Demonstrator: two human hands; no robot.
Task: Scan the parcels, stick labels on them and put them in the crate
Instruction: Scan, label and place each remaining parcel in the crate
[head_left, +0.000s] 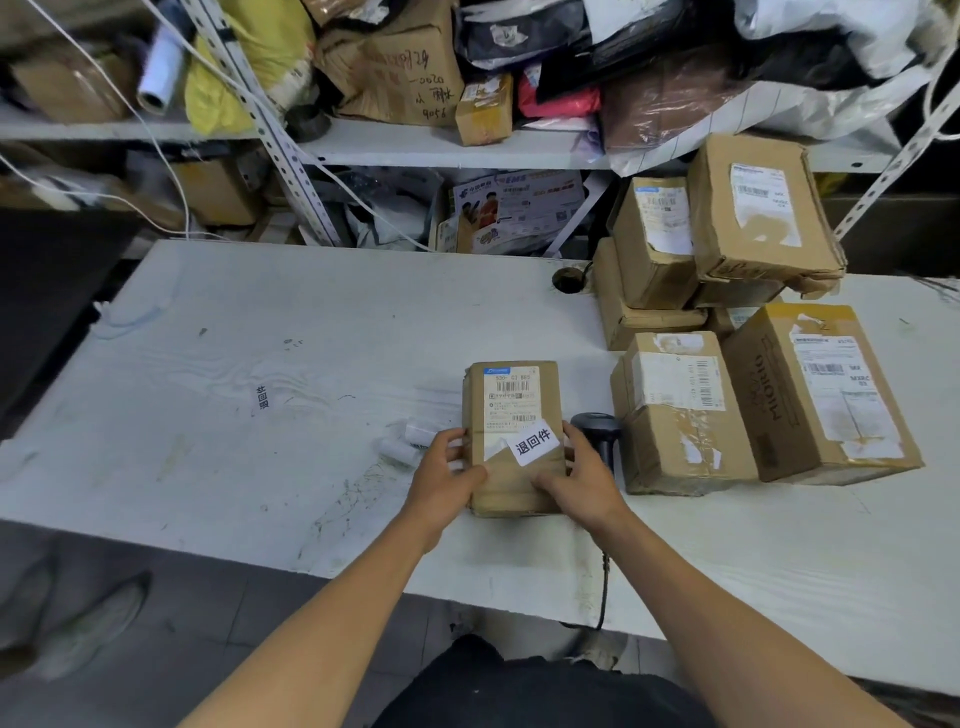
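The crate is nowhere in view, and the scanner (597, 434) is half hidden: only its dark head and part of the handle show behind the right hand (582, 480), with its cable running off the table's near edge. The print on the shipping labels is too small to read.

On the white table (260, 364), near the middle of its near edge, lies one brown parcel (511, 441), flat, with a shipping label on its upper face and a white sticker (536, 445) with three bold characters stuck askew over that label's lower corner. The left hand (449, 475) grips the parcel's left side, thumb on top; the right hand grips its right side, thumb on top, fingers curled down the edge.

Just left of the left hand lie two small white label rolls (410, 439). At the table's right end stands a pile of cardboard boxes (727, 322), at least six, touching one another and stacked two high at the back. Behind the table, shelves (415, 145) hold a clutter of boxes and bags.
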